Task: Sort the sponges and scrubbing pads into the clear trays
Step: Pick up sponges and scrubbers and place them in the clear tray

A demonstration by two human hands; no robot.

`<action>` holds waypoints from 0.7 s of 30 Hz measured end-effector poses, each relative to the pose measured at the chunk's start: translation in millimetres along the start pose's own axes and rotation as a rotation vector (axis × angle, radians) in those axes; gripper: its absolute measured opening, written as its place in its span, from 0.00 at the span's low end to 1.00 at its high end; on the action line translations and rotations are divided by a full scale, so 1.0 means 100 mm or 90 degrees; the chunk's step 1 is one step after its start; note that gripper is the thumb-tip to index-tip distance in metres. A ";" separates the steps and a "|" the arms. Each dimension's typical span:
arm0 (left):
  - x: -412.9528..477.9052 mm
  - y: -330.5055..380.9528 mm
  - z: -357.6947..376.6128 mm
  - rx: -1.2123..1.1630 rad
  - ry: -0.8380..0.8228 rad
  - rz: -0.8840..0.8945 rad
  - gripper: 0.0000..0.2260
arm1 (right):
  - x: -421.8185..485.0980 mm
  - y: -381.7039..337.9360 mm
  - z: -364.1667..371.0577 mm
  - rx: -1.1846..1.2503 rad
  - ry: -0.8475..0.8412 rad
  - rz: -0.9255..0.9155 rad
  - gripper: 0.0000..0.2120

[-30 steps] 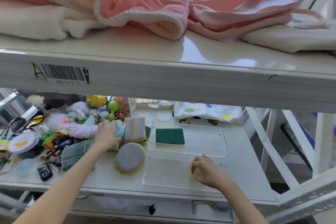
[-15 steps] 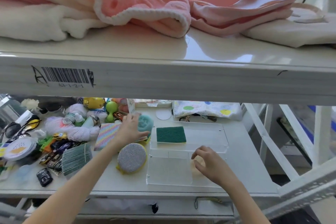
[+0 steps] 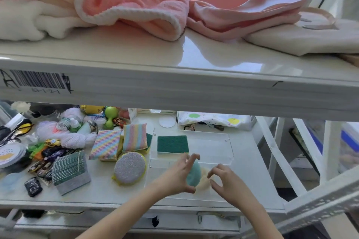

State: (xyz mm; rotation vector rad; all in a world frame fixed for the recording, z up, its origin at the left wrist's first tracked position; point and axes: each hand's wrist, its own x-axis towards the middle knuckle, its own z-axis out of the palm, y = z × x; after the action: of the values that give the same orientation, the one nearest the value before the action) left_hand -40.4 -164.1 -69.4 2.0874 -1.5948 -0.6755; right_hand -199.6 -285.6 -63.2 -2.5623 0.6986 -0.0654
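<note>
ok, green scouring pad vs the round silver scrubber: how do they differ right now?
The green scouring pad is rectangular and dark green; the round silver scrubber is a glittery disc with a yellow edge. The green scouring pad lies inside the far clear tray; the round silver scrubber sits on the shelf, left of the trays. Neither is being touched.

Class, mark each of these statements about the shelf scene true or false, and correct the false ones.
1. The green pad lies in the far tray. True.
2. The left hand holds the teal sponge. True.
3. The silver round scrubber is in a tray. False: it lies on the shelf, left of the trays.
4. The right hand grips a striped sponge. False: both striped sponges lie untouched on the shelf.
5. Pink towels lie on the upper shelf. True.
</note>
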 end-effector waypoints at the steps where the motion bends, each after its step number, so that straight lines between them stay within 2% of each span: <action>1: -0.04 -0.08 0.08 0.014 -0.012 -0.012 0.34 | 0.00 0.00 0.00 0.001 -0.004 -0.002 0.06; 6: -0.13 -0.33 0.19 0.069 -0.013 -0.067 0.32 | 0.09 -0.08 0.00 -0.002 -0.022 -0.018 0.07; 9: -0.13 -0.37 0.17 0.098 -0.004 -0.062 0.34 | 0.17 -0.21 0.03 0.002 -0.029 -0.036 0.07; 11: -0.17 -0.41 0.16 0.042 -0.005 -0.061 0.35 | 0.25 -0.32 0.05 0.008 -0.029 -0.053 0.07; 12: -0.21 -0.43 0.13 0.011 0.010 -0.058 0.33 | 0.28 -0.37 0.06 0.009 -0.029 -0.063 0.07; 15: -0.39 -0.62 -0.06 0.017 0.155 -0.067 0.17 | 0.40 -0.55 0.09 0.008 -0.026 -0.092 0.07; 17: -0.51 -0.85 -0.21 0.061 0.248 -0.111 0.14 | 0.48 -0.67 0.12 0.003 -0.023 -0.109 0.08; 19: -0.60 -1.14 -0.29 0.149 0.220 -0.196 0.21 | 0.55 -0.79 0.15 -0.003 -0.025 -0.125 0.08; 21: -0.65 -1.33 -0.30 0.238 0.104 -0.306 0.34 | 0.61 -0.90 0.20 -0.011 -0.025 -0.138 0.09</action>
State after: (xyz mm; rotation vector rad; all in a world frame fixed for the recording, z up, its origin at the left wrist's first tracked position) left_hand 65.0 -66.9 -117.3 2.7655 -1.2044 -0.3516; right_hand -101.3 -239.2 -44.4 -2.6388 0.4063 -0.0793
